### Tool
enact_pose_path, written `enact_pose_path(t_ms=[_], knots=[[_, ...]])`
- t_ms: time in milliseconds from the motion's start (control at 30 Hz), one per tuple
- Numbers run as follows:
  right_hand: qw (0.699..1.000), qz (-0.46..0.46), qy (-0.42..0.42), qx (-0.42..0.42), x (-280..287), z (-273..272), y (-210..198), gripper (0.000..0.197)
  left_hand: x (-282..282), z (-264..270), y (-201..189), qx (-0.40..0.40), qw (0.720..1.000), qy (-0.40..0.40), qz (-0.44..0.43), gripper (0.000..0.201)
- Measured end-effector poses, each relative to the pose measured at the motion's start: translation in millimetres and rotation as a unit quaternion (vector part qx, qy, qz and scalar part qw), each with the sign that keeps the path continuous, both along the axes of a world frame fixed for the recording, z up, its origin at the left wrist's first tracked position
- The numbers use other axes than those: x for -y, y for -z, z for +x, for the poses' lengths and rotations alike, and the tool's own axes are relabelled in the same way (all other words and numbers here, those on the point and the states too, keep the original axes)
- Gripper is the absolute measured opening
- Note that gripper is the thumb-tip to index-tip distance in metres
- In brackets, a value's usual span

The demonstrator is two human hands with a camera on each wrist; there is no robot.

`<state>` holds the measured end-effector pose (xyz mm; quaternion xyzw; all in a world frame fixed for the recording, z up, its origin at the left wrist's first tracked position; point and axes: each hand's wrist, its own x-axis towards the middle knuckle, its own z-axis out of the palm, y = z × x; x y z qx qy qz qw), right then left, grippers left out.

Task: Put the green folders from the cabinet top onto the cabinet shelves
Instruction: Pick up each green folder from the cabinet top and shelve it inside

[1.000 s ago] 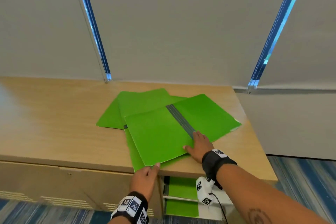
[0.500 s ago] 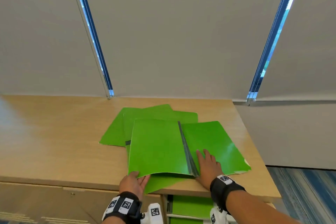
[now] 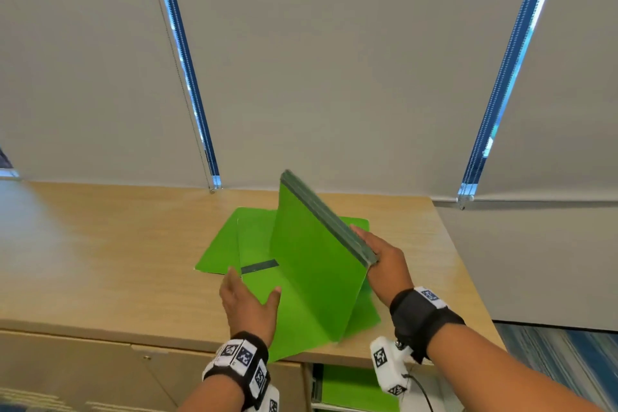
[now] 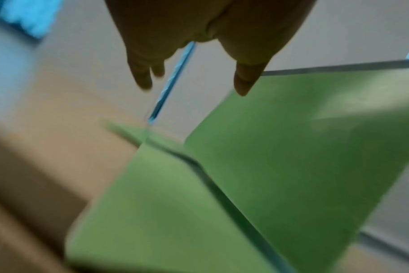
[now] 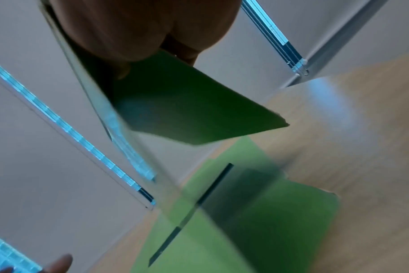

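Observation:
A green folder (image 3: pixel 311 264) with a grey spine is folded shut and stands tilted, spine up, above the cabinet top (image 3: pixel 100 261). My right hand (image 3: pixel 381 261) grips it at the near end of the spine; the right wrist view shows its dark green side (image 5: pixel 187 103) under the palm. My left hand (image 3: pixel 249 298) is beside the folder's left face, fingers straight, thumb at the cover; in the left wrist view the fingers (image 4: pixel 142 73) hold nothing. Other green folders (image 3: pixel 234 244) lie flat on the cabinet top beneath.
Below the cabinet top's front edge, an open compartment shows green folders (image 3: pixel 347 385) on shelves. A shut cabinet door (image 3: pixel 100 375) is to its left. Grey window blinds (image 3: pixel 334 60) hang behind the cabinet. Carpet (image 3: pixel 561 351) lies to the right.
The top folder, open flat a second ago, has been folded shut and lifted upright. My right hand went from pressing on it to gripping its spine; my left hand let go of the cover edge.

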<state>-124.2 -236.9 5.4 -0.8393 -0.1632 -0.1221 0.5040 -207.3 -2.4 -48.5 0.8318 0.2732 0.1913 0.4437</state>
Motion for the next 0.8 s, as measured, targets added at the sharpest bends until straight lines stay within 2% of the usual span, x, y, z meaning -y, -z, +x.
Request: enact_pose_path(t_ms=[67, 133, 233, 300, 400, 467, 533, 600, 733, 800], knots=[[0.999, -0.002, -0.039, -0.008, -6.3, -5.6, -14.2, 0.069, -4.6, -0.2, -13.4, 0.046, 0.987, 0.038, 0.152, 0.102], [0.996, -0.025, -0.08, -0.018, -15.1, -12.1, -22.2, 0.056, -8.1, -0.8, -30.3, 0.07, 0.961, 0.067, 0.26, 0.101], [0.986, -0.058, -0.153, -0.011, -33.3, -21.2, -29.6, 0.047, -11.2, -3.9, -57.2, 0.076, 0.923, 0.122, 0.356, 0.102], [0.981, -0.054, -0.184, -0.025, -47.0, -26.9, -35.5, 0.042, -13.4, -6.8, -68.2, 0.062, 0.904, 0.169, 0.388, 0.09], [0.98, -0.038, -0.187, -0.061, -61.5, -33.5, -53.7, 0.044, -20.2, -14.8, -72.0, 0.084, 0.899, 0.195, 0.383, 0.04], [0.976, -0.024, -0.202, -0.075, -62.9, -33.8, -65.5, 0.046, -26.3, -21.9, -70.3, 0.117, 0.907, 0.176, 0.365, 0.019], [0.977, -0.006, -0.195, -0.084, -55.5, -30.6, -70.6, 0.054, -32.5, -29.3, -71.0, 0.131, 0.92, 0.135, 0.344, 0.024], [0.984, 0.008, -0.147, -0.099, -42.7, -27.5, -69.4, 0.068, -39.3, -36.4, -76.0, 0.14, 0.939, 0.083, 0.303, 0.029], [0.99, 0.015, -0.044, -0.13, -17.6, -30.9, -46.5, 0.095, -51.1, -52.8, -83.4, 0.197, 0.969, 0.034, 0.147, 0.015], [0.982, 0.056, -0.044, -0.173, -10.4, -41.1, -32.5, 0.096, -45.7, -62.3, -86.4, 0.213, 0.974, 0.033, 0.065, 0.011]])
